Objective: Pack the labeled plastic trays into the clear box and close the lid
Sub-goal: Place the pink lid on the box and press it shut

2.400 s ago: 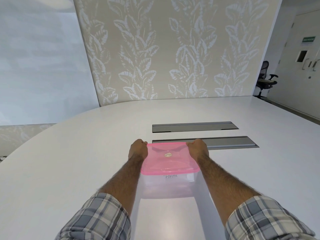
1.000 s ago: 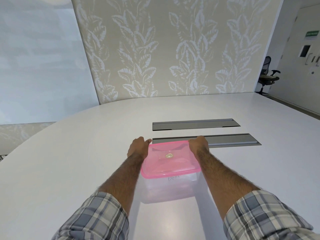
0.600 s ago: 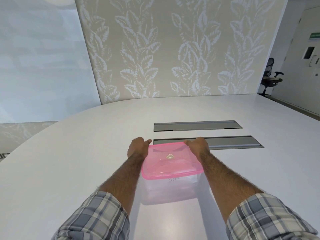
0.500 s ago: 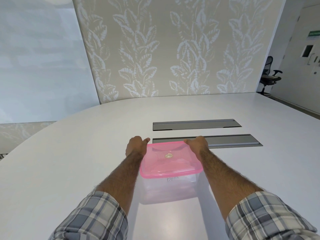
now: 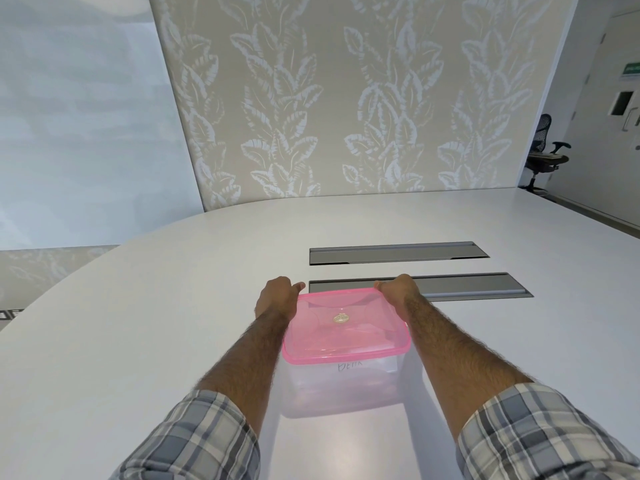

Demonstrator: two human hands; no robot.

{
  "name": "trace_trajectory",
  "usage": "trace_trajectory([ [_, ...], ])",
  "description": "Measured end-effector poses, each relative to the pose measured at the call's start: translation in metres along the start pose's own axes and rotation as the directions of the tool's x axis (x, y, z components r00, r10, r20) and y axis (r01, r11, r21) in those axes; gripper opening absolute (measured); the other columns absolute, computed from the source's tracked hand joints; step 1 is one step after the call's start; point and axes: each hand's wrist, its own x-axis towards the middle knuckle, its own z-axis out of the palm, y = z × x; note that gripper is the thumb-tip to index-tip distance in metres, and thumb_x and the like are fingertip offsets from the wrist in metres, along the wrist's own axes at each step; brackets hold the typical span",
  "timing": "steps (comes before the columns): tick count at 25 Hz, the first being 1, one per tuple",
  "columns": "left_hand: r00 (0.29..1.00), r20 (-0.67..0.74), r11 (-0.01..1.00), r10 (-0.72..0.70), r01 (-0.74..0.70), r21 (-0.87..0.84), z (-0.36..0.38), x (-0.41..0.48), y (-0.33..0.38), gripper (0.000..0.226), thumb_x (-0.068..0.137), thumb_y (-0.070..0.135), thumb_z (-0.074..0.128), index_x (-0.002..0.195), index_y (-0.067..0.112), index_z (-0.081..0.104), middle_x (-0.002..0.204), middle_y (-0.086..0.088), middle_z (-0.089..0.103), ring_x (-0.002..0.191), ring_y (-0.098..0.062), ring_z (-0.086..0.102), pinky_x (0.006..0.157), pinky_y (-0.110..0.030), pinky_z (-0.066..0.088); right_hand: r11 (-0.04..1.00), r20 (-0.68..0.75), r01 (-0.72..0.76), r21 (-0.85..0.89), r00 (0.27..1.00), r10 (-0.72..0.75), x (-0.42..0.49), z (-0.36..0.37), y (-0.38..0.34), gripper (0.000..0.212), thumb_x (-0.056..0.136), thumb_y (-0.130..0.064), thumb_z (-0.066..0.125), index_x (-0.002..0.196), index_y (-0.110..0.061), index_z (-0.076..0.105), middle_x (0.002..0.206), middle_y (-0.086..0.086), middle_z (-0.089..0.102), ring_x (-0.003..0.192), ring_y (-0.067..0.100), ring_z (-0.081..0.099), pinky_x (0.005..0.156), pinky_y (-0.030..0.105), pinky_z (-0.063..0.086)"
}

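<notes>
— Little has shifted since half a second ago: both hands stay at the far corners of the pink lid (image 5: 344, 323), and the clear box (image 5: 341, 386) sits where it did on the white table (image 5: 138, 341).

— How does the box look?

— Its walls are see-through and faintly frosted, with rounded corners, and a handwritten label shows through the near wall just under the lid's rim. What lies inside cannot be made out beyond that. The lid is translucent pink plastic, a rounded square with a small round sticker at its centre, and it lies flat over the top of the box.

— And the hands, going left to right?

— The left hand (image 5: 277, 299) lies just outside the lid's far left corner, knuckles up, fingers curled downward beside the box wall and the thumb pointing along the far edge. Whether those fingers grip the rim or merely press against it cannot be told. The right hand (image 5: 398, 292) is curled over the far right corner, fingertips bent onto the lid's edge. Both forearms run straight out on either side of the box, with rolled plaid sleeves (image 5: 194, 441) at the elbows.

— What lies beyond the fingertips?

— Two long grey metal flaps (image 5: 398, 252) set flush into the smooth tabletop, the nearer just past the knuckles.
</notes>
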Motion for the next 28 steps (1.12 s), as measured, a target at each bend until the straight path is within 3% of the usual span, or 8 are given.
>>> trace_trajectory([
  [11, 0.999, 0.012, 0.998, -0.036, 0.035, 0.046, 0.002, 0.008, -0.002, 0.041, 0.101, 0.050, 0.045, 0.086, 0.014, 0.059, 0.103, -0.009, 0.069, 0.084, -0.028, 0.057, 0.076, -0.034, 0.045, 0.996, 0.066, -0.016, 0.090, 0.998, 0.010, 0.007, 0.002, 0.000, 0.049, 0.094, -0.026, 0.067, 0.126, 0.009, 0.055, 0.103, 0.015, 0.055, 0.091, 0.027, 0.054, 0.077, 0.031, 0.042],
  [15, 0.999, -0.032, 0.994, -0.018, 0.021, 0.107, 0.004, 0.001, 0.002, 0.060, 0.095, 0.069, 0.034, 0.072, 0.018, 0.054, 0.082, -0.001, 0.064, 0.076, -0.027, 0.057, 0.067, -0.031, 0.040, 0.994, 0.059, -0.026, 0.104, 0.998, 0.020, 0.008, 0.003, 0.002, 0.050, 0.093, -0.027, 0.068, 0.126, 0.009, 0.055, 0.108, 0.018, 0.059, 0.094, 0.028, 0.055, 0.078, 0.032, 0.044],
  [17, 1.000, -0.020, 0.993, -0.008, 0.010, 0.120, 0.005, -0.003, 0.003, 0.065, 0.094, 0.073, 0.028, 0.075, 0.018, 0.055, 0.078, 0.003, 0.058, 0.078, -0.026, 0.057, 0.067, -0.032, 0.040, 0.995, 0.043, -0.014, 0.102, 0.999, 0.010, 0.007, 0.004, 0.001, 0.050, 0.093, -0.027, 0.068, 0.126, 0.009, 0.055, 0.117, 0.020, 0.062, 0.099, 0.030, 0.058, 0.081, 0.034, 0.047],
  [21, 0.997, 0.066, 0.988, 0.039, -0.048, 0.145, 0.005, 0.004, 0.004, 0.046, 0.104, 0.049, 0.038, 0.101, 0.012, 0.065, 0.109, -0.008, 0.067, 0.098, -0.029, 0.063, 0.078, -0.036, 0.046, 0.998, 0.020, 0.016, 0.063, 1.000, -0.017, 0.007, 0.005, 0.001, 0.048, 0.093, -0.028, 0.068, 0.122, 0.009, 0.056, 0.105, 0.016, 0.060, 0.096, 0.031, 0.059, 0.082, 0.034, 0.049],
  [24, 0.994, 0.095, 0.985, 0.055, -0.070, 0.160, 0.001, 0.008, 0.004, 0.033, 0.105, 0.030, 0.043, 0.120, 0.012, 0.066, 0.118, -0.012, 0.066, 0.108, -0.031, 0.063, 0.081, -0.036, 0.048, 0.997, 0.011, 0.025, 0.077, 1.000, -0.025, 0.006, 0.005, 0.001, 0.048, 0.092, -0.026, 0.068, 0.122, 0.010, 0.056, 0.108, 0.018, 0.061, 0.095, 0.030, 0.058, 0.087, 0.037, 0.051],
  [26, 0.992, 0.113, 0.995, 0.047, -0.057, 0.085, 0.002, 0.009, -0.001, 0.035, 0.105, 0.030, 0.045, 0.120, 0.008, 0.068, 0.117, -0.015, 0.067, 0.107, -0.034, 0.063, 0.081, -0.036, 0.048, 0.996, 0.007, 0.032, 0.081, 0.999, -0.032, 0.006, 0.007, 0.002, 0.049, 0.092, -0.025, 0.068, 0.124, 0.010, 0.054, 0.119, 0.021, 0.061, 0.104, 0.034, 0.060, 0.088, 0.036, 0.050],
  [28, 0.996, 0.086, 1.000, 0.013, -0.011, -0.024, 0.004, 0.007, -0.004, 0.036, 0.103, 0.037, 0.048, 0.100, 0.007, 0.069, 0.111, -0.016, 0.068, 0.097, -0.033, 0.063, 0.077, -0.035, 0.048, 0.996, 0.003, 0.034, 0.076, 0.999, -0.034, 0.005, 0.008, 0.001, 0.051, 0.093, -0.026, 0.068, 0.126, 0.010, 0.053, 0.125, 0.022, 0.060, 0.109, 0.035, 0.059, 0.085, 0.033, 0.047],
])
